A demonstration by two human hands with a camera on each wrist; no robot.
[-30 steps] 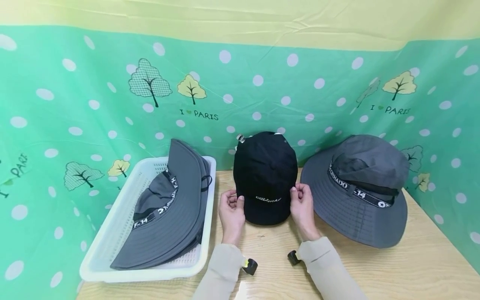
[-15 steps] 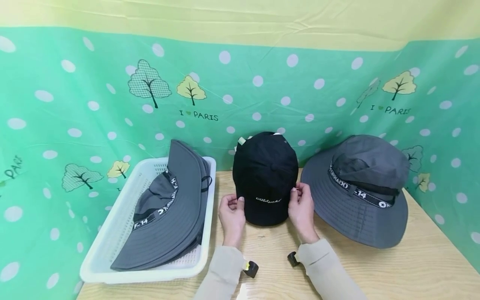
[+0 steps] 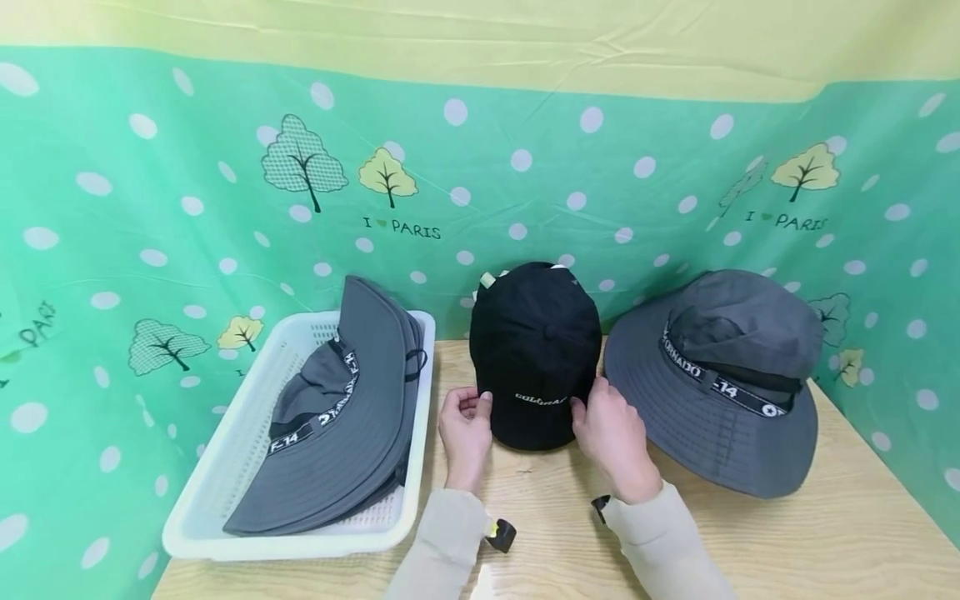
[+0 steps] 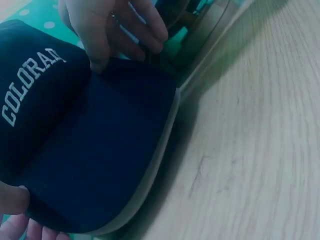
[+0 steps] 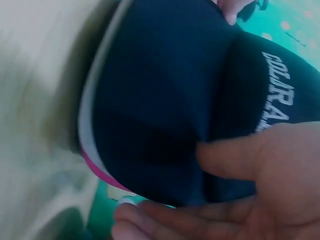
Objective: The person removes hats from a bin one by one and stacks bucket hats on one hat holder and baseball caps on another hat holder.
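Cap [image 3: 534,333] sits between the left hand [image 3: 467,429] and the right hand [image 3: 617,437] — the left pinches the brim's [image 4: 110,150] near edge, thumb on top, fingers beneath; the right lays its thumb on the brim with fingers along the opposite edge, though whether it pinches I cannot tell. The step looks like straightening the cap, a gray hat [image 3: 750,321] just outside the right hand — next likely calls for light, even handling from both sides
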